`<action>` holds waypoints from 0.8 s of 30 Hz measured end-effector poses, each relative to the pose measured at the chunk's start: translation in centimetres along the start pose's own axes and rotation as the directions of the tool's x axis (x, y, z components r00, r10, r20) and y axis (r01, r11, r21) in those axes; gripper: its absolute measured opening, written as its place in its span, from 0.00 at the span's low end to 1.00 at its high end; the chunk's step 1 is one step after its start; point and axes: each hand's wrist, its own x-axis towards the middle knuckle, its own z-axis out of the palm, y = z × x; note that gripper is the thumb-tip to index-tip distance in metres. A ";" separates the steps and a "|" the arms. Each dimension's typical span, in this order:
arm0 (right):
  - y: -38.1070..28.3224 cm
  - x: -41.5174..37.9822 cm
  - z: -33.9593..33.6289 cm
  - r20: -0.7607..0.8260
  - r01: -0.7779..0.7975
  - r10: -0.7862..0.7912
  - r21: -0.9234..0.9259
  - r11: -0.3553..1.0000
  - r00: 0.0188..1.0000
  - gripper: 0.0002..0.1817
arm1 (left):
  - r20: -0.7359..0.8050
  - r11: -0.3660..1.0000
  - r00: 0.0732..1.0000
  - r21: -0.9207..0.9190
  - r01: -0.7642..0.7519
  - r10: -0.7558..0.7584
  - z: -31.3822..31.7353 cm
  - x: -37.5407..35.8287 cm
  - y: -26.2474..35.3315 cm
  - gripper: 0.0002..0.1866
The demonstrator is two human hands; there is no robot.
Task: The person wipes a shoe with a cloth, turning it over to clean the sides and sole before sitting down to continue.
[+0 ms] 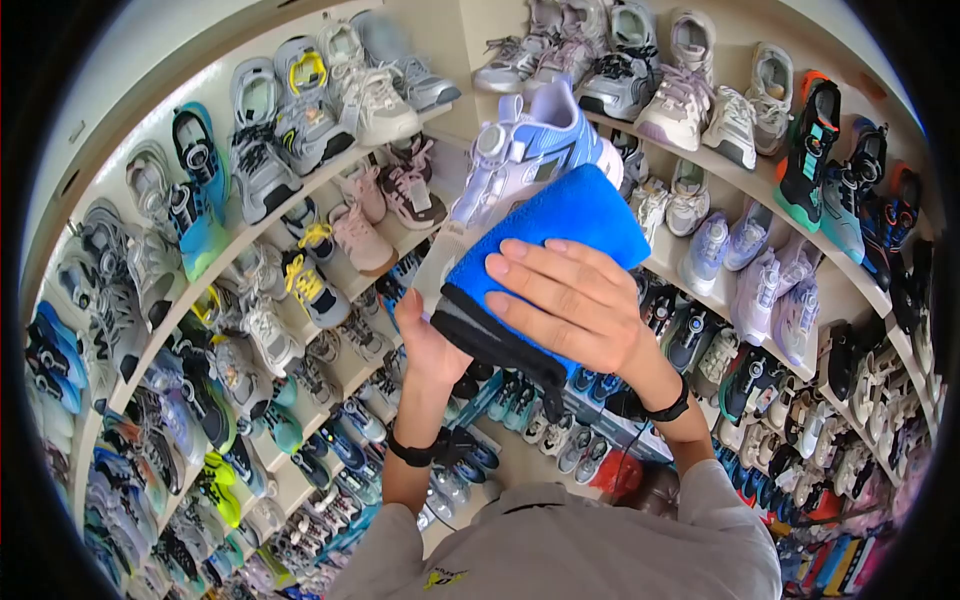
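A light blue and white sneaker (533, 140) with a round dial on its tongue is held up in front of me. My left hand (432, 345) grips it from below, thumb up along its toe end, with the other fingers hidden. Over the near side of the shoe lies a folded blue cloth (600, 215) with a black-grey edge. My right hand (570, 300) presses flat on this cloth, its fingers close together and the thumb out of sight. Cloth and hand cover much of the sneaker's side and sole.
Curved shelves packed with sneakers surround me. Grey and white sneakers (262, 140) stand at upper left, lilac sneakers (770, 290) at right. A shelf edge (690, 150) runs close behind the held shoe. Below, a red round thing (617, 472) shows near the floor.
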 end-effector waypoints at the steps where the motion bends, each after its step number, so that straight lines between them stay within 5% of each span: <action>1: -0.1 -0.1 0.0 0.008 -0.003 0.003 0.005 1.000 1.000 0.16 | -0.013 1.000 1.000 -0.009 -0.001 0.001 0.0 -0.2 0.0 0.45; 21: 0.4 -1.1 0.8 0.026 -0.031 0.030 0.050 0.998 0.999 0.16 | -0.074 0.999 0.997 -0.044 0.015 -0.019 -1.1 -0.5 -0.1 0.46; 24: 0.9 -1.3 0.8 0.026 -0.021 0.020 0.045 0.999 0.999 0.16 | -0.122 0.994 0.993 0.113 0.013 0.001 -1.2 -0.2 0.0 0.46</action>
